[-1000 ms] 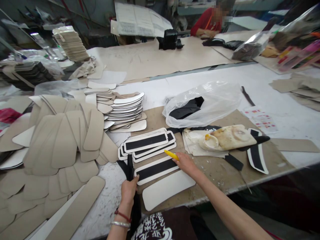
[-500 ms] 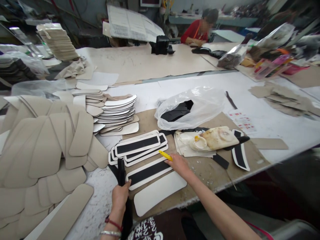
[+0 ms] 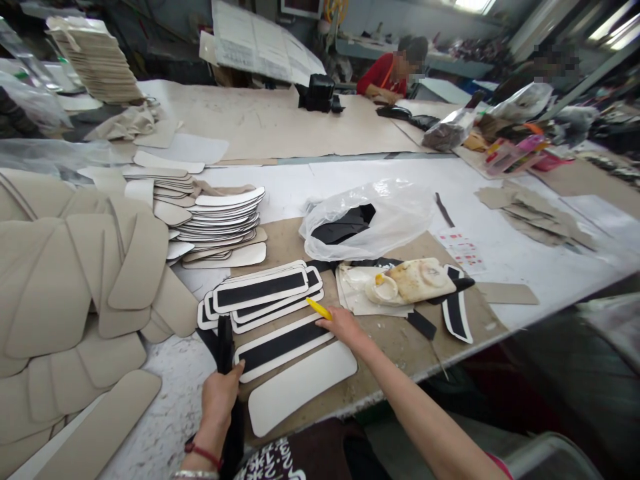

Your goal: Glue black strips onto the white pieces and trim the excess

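My left hand [image 3: 219,397] is closed around a bundle of black strips [image 3: 225,343], its thumb at the left end of a white-edged panel with a black strip on it [image 3: 285,348]. In my right hand [image 3: 346,328] is a slim yellow pen-like tool [image 3: 319,309], pointing up and left; the hand rests at the panel's right end. Nearer me lies a plain white panel [image 3: 303,388]. Just beyond the hands, several similar panels with black strips [image 3: 261,291] are piled, overlapping. A stained, pale plastic container [image 3: 423,279] lies to the right on white pieces.
Beige panels [image 3: 47,280] spread over the left side, beside a stack of white-edged panels [image 3: 220,223]. A clear bag [image 3: 400,217] with black pieces lies ahead. More beige pieces [image 3: 535,217] lie at right. A person in red [image 3: 383,77] sits across the table.
The view has shifted, so the table scene sits further left in the picture. Both hands keep their hold and their places at the panel's ends.
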A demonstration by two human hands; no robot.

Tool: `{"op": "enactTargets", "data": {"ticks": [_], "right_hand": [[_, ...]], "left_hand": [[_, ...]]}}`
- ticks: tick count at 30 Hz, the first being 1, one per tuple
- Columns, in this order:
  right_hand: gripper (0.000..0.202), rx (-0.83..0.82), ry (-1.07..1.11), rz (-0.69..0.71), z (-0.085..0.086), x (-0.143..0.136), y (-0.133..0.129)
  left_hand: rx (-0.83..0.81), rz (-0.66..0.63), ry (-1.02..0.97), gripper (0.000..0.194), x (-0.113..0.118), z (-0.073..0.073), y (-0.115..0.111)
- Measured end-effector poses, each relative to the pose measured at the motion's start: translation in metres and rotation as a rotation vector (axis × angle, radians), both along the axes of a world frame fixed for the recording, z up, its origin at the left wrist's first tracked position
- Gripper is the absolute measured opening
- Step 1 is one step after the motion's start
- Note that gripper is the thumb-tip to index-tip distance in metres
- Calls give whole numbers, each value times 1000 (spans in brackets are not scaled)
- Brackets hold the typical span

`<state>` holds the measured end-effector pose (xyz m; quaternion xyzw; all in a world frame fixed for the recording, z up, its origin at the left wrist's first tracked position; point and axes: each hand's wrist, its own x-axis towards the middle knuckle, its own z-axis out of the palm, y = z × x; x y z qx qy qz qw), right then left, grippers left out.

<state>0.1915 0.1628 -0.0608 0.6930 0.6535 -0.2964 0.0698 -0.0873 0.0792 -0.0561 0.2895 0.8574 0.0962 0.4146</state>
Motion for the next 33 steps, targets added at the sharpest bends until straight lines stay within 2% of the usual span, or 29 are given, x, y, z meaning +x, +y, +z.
{"op": "enactTargets", "data": {"ticks": [4,8,13,18,24,28,33], "right_hand": [[29,41,8,-34,7,6,1],[27,98,19,-76,18,15,-1],[35,116,100,-95,13,14,-7],[24,118,206,-100,7,12,-11],[29,102,400,-107,25,10,-8],[29,137,525,-184,41,-5,14],[30,310,504,-231,51,-25,58]], "left_hand": [[5,-20,8,42,-2,-1,0],[52,15,-8,37,-4,-8,-1],[112,80,-66,34,-3,-11,-3],[196,175,-183,34,-1,-1,-8],[288,232,-325,38,-15,22,-11],[352,225,-365,43,-35,40,11],[498,180,-337,45,-53,58,61]]}}
